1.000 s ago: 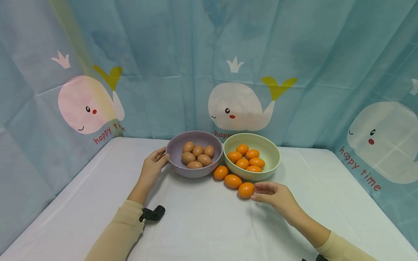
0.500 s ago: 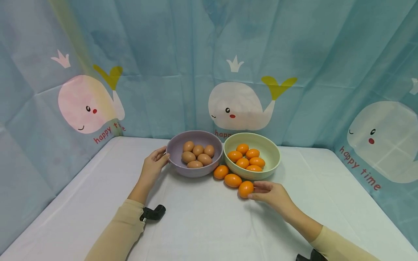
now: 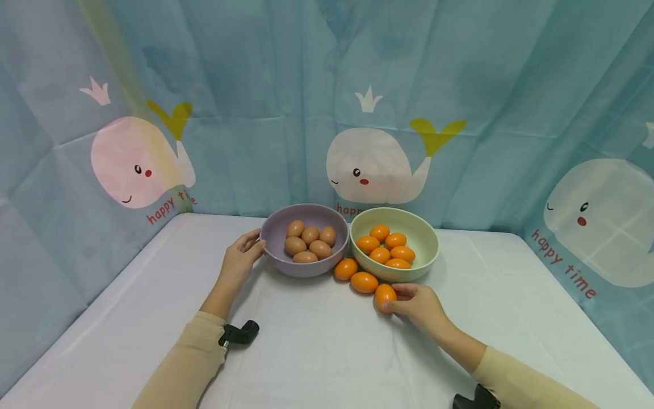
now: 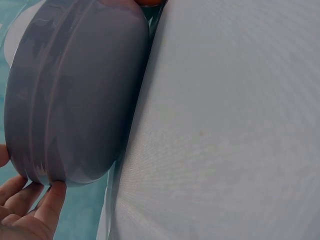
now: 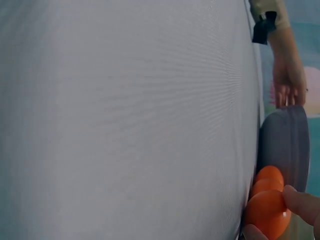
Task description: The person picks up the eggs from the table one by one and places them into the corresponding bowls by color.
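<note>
Head view: on the white cloth-covered tabletop (image 3: 317, 352) two bowls stand touching. The round lilac bowl (image 3: 276, 233) holds five brown eggs (image 3: 309, 241), and the left hand (image 3: 240, 261) rests against its near-left wall with relaxed, nearly straight fingers. The pale green round bowl (image 3: 426, 241) holds five glossy orange eggs (image 3: 385, 247). Three more orange eggs lie on the tabletop just in front of the bowls; the right hand (image 3: 420, 304) pinches the nearest orange egg (image 3: 384, 295) between thumb and fingers, and it seems to sit on the cloth, not yet lifted. By the look of it the sorting is well along: five of each colour are bowled, and the three loose orange ones are what is left.

Left wrist view: the lilac bowl's wall (image 4: 75, 95) fills the frame, with fingertips (image 4: 55, 192) touching its lower rim.

Right wrist view: a thumb and a finger (image 5: 300, 202) close round the nearest orange egg (image 5: 265, 212), two others lined up behind it beside the lilac bowl (image 5: 285, 142), where the left hand (image 5: 287, 82) touches.
</note>
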### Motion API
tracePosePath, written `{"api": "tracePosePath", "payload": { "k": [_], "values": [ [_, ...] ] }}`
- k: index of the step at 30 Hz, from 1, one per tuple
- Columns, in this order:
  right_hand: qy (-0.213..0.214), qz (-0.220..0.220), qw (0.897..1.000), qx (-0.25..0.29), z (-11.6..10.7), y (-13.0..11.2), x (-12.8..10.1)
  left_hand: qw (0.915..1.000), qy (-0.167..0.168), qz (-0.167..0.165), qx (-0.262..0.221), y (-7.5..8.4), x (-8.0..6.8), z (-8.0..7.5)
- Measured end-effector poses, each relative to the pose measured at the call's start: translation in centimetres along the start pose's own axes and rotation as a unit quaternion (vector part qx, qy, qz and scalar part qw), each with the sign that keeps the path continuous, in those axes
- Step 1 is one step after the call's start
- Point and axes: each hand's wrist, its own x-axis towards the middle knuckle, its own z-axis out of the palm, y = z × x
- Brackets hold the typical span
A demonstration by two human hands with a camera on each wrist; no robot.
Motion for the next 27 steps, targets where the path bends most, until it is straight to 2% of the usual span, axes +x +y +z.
{"api": "tracePosePath", "payload": {
  "k": [10,18,27],
  "values": [
    [0.002,0.015,1.000,-0.004,-0.3,-0.3,-0.6,0.9999,-0.009,-0.009,-0.005,0.0,0.1,-0.1],
    [-0.011,-0.002,1.000,0.005,-1.8,-2.2,-1.5,0.9999,-0.010,-0.010,-0.003,-0.2,0.3,-0.2],
    [-0.020,-0.016,0.999,0.022,-3.4,-4.3,-0.7,0.9999,-0.009,-0.011,-0.005,-0.3,0.2,-0.2]
  ]
}}
